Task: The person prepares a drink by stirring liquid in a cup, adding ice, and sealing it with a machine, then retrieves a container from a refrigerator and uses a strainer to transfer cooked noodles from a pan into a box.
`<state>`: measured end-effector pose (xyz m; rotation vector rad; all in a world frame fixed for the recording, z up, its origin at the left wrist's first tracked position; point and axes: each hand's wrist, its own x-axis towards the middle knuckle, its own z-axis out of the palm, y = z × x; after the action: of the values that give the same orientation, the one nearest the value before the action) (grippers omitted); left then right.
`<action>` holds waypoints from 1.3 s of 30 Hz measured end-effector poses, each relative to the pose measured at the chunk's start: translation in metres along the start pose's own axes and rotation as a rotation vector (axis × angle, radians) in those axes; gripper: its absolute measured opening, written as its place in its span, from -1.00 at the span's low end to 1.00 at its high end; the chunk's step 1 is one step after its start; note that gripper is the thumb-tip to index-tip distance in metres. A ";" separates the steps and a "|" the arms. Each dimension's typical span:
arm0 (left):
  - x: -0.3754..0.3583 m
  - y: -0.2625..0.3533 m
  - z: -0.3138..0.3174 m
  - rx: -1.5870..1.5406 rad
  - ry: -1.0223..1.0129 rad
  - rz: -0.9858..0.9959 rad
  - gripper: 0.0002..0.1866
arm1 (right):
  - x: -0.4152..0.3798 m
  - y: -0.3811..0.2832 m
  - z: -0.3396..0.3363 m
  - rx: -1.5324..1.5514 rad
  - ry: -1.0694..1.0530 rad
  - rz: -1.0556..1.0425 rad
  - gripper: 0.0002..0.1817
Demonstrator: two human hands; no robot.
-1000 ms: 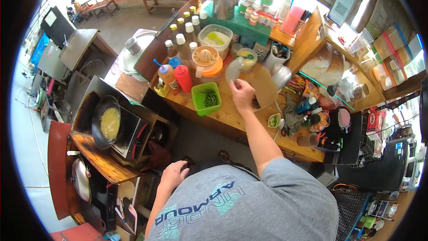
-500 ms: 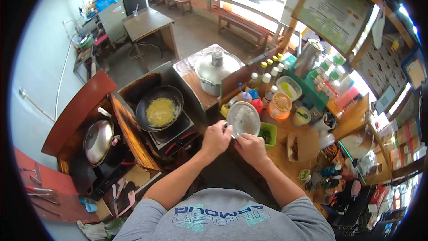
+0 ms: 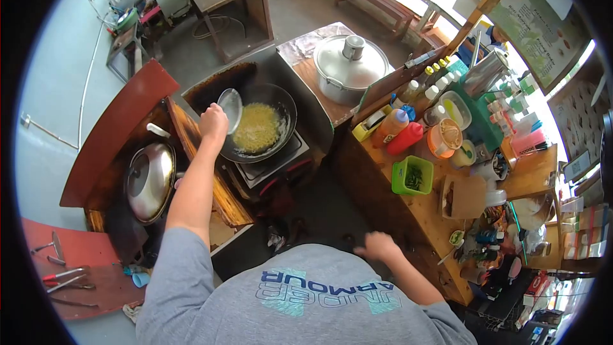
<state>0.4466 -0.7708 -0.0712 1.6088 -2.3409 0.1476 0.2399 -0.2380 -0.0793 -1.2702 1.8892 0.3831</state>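
Note:
My left hand (image 3: 214, 121) is closed on the edge of a round metal bowl (image 3: 230, 110), which it holds tilted over the left side of a dark wok (image 3: 288, 105). Yellow, frothy, egg-like food (image 3: 257, 126) lies bubbling in the wok's bottom. The wok rests on a stove (image 3: 274, 165) inside a metal surround. My right hand (image 3: 381, 246) hangs low beside the wooden counter, its fingers curled and slightly blurred, with nothing visible in it. The left fingertips are partly hidden.
A lidded pot (image 3: 350, 67) stands beyond the stove. Along the counter are a green container (image 3: 412, 176) with chopped greens, a red squeeze bottle (image 3: 405, 138) and an orange tub (image 3: 445, 138). A lidded pan (image 3: 151, 176) sits left of a wooden partition (image 3: 207, 176).
My left hand has carried the metal bowl from the counter side leftward to above the wok. My right hand has let go of it and dropped low. The view has shifted.

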 end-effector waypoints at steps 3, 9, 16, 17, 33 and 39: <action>0.021 -0.017 0.047 0.103 -0.063 0.089 -0.76 | -0.018 0.027 0.068 0.489 -0.404 0.131 -0.42; 0.035 0.005 0.075 -0.079 -0.145 0.279 -0.81 | -0.057 0.036 0.156 0.692 0.185 -0.023 -0.50; 0.031 0.007 0.020 -0.114 -0.105 0.649 -0.83 | -0.099 0.052 0.230 0.657 0.319 0.106 -0.62; 0.036 0.000 0.027 -0.036 -0.102 0.568 -0.84 | -0.101 0.058 0.234 0.661 0.319 0.116 -0.62; 0.030 -0.031 0.034 0.225 -0.081 0.343 -0.78 | -0.104 0.128 0.280 0.767 0.268 0.182 -0.64; 0.004 -0.030 0.064 0.017 -0.391 0.119 -0.76 | -0.100 0.146 0.285 0.822 0.248 0.206 -0.64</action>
<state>0.4613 -0.8016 -0.1332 1.6268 -2.7325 -0.1366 0.2580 0.0706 -0.2084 -0.5845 2.0559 -0.4443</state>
